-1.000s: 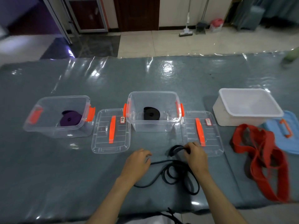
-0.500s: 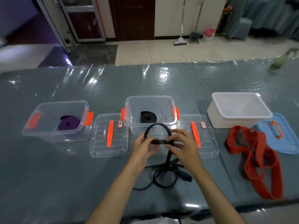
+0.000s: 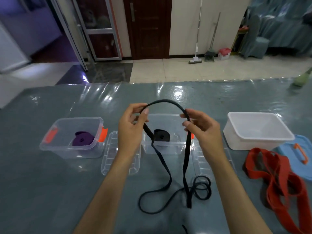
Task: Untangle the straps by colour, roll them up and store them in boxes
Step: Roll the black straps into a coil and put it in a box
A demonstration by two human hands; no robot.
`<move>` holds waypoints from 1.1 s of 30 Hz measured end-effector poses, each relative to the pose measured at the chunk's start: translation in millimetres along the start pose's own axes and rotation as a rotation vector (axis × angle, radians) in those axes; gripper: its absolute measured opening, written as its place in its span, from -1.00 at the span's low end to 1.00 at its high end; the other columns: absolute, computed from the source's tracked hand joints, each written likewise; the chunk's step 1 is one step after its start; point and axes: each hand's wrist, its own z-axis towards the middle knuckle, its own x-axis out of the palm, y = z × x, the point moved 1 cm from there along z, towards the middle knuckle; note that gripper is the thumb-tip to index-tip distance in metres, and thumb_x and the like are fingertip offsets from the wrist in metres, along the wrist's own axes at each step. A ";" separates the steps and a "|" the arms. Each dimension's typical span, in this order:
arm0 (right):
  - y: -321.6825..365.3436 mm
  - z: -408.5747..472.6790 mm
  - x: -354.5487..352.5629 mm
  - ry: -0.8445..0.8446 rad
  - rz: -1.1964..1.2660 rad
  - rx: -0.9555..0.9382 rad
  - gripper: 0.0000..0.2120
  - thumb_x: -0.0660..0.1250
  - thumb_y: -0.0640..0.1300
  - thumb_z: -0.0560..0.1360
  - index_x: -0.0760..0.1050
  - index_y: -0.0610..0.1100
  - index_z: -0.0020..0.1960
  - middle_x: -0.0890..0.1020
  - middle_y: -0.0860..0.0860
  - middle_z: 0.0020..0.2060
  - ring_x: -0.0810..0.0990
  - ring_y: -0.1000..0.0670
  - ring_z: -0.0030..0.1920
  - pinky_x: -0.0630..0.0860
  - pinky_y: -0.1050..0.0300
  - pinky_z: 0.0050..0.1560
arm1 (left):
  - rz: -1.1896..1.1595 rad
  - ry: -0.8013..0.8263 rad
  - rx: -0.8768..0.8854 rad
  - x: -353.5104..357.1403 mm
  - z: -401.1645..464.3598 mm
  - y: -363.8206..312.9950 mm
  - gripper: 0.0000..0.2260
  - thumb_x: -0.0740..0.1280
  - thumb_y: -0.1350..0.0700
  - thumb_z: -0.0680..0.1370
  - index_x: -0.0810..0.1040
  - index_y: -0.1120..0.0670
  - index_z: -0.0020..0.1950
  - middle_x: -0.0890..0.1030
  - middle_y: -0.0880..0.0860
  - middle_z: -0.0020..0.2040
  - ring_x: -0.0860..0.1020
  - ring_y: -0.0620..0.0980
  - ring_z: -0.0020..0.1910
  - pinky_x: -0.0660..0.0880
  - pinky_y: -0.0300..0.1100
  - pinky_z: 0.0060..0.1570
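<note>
- Red strap (image 3: pixel 276 173) heaped lower right beside white box (image 3: pixel 258 130), awaiting sorting.
- Black strap (image 3: pixel 168 103) arched mid-frame, tails trailing to table, likely lifted for untangling.
- Left hand (image 3: pixel 133 127), right hand (image 3: pixel 202 130) each pinch it.

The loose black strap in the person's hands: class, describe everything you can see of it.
The black strap is a long, narrow, flat band that looks like woven webbing. The left hand and right hand pinch it and hold it up as an arch in front of the middle clear box. Two lengths hang down from the hands to the table. There the rest lies loose, with small coils to the right and a wide curve to the left.
</note>
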 end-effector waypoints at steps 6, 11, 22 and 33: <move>31.1 35.8 6.3 -0.050 0.031 -0.075 -0.65 0.49 -0.25 0.57 0.66 0.03 0.31 0.76 -0.01 0.15 0.74 -0.12 0.10 0.70 0.10 0.05 | 0.102 0.035 0.011 -9.1 22.4 -21.2 -0.84 0.53 0.07 0.59 0.69 -0.14 0.12 0.75 -0.11 0.00 0.69 -0.10 -0.11 0.67 -0.18 -0.01; 3.6 29.6 16.0 -0.022 0.018 0.087 -0.69 0.53 -0.26 0.55 0.70 -0.05 0.27 0.78 -0.02 0.02 0.75 -0.02 -0.02 0.69 0.14 -0.05 | 0.039 0.124 -0.164 -7.5 14.8 -3.4 -0.79 0.60 0.09 0.52 0.74 -0.20 0.05 0.77 -0.05 -0.05 0.71 -0.09 -0.05 0.61 -0.30 -0.01; -24.1 20.8 3.1 0.128 -0.154 0.140 -0.78 0.38 -0.05 0.65 0.73 0.03 0.23 0.66 0.09 -0.12 0.62 0.12 -0.12 0.58 0.28 0.03 | 0.094 0.334 -0.291 -26.1 10.4 25.0 -0.79 0.64 0.01 0.43 0.75 -0.11 0.05 0.79 -0.01 0.03 0.75 -0.03 0.07 0.64 -0.06 0.19; -21.4 -13.0 9.3 -0.003 -0.631 -0.215 -0.90 0.54 -0.24 0.53 0.65 -0.13 -0.01 0.67 0.08 -0.06 0.67 0.14 -0.05 0.59 0.31 -0.10 | 0.715 0.171 0.164 -16.7 -18.8 11.3 -0.77 0.56 0.19 0.51 0.61 -0.13 -0.08 0.65 -0.23 -0.14 0.58 -0.13 -0.16 0.51 -0.30 -0.16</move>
